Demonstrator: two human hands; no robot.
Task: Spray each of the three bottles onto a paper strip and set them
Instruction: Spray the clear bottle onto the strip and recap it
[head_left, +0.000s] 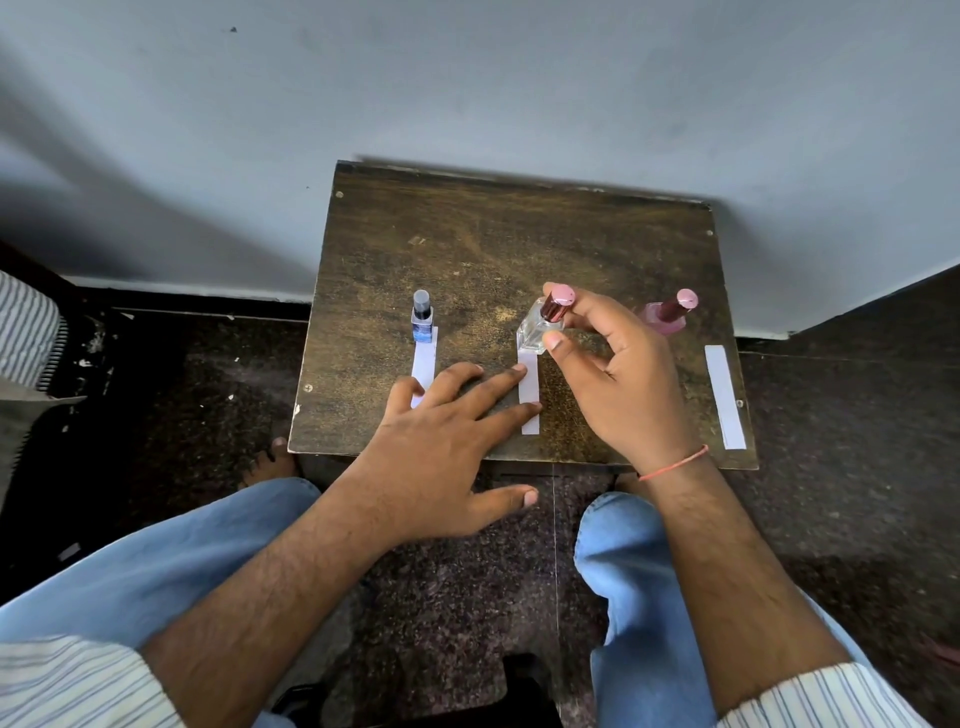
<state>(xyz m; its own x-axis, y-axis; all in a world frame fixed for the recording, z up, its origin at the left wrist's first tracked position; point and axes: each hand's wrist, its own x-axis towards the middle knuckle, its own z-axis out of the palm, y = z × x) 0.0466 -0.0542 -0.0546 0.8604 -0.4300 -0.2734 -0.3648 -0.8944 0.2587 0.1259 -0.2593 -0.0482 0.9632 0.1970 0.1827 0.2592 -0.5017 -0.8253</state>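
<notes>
Fingers (558, 347) pinch clear bottle (537, 330); blue bottle (422, 323) left.

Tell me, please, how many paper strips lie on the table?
3: the left strip under the blue bottle, the middle strip by the clear bottle, the right strip alone.

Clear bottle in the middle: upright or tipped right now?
Tipped. The clear bottle leans with its pink cap toward the right, gripped by the right hand over the middle strip.
</notes>
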